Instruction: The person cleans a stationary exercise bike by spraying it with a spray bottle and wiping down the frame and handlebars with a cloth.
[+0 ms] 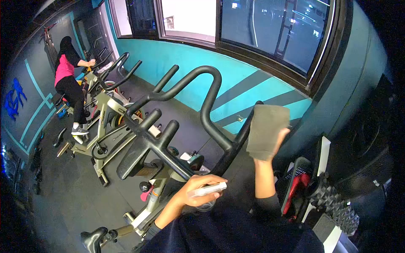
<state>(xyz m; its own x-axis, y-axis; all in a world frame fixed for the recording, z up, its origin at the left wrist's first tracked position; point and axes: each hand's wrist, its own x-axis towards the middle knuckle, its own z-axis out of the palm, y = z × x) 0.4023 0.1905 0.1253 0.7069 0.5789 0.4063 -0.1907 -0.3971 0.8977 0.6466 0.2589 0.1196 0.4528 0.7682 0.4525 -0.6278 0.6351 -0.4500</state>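
right hand (279, 144) half-hidden, bike lettering (102, 118) illegible

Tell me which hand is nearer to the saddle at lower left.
Left. The left hand, in the picture, is up and right of the saddle; the right hand, partly behind the grey cloth, is farther right and higher.

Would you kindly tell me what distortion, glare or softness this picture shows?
Head view: black vignetting rings the corners; head view: fisheye distortion bows the dark window frame; head view: pale glare streaks the dark glass pane; head view: the grey folded rectangular cloth looks slightly blurred.
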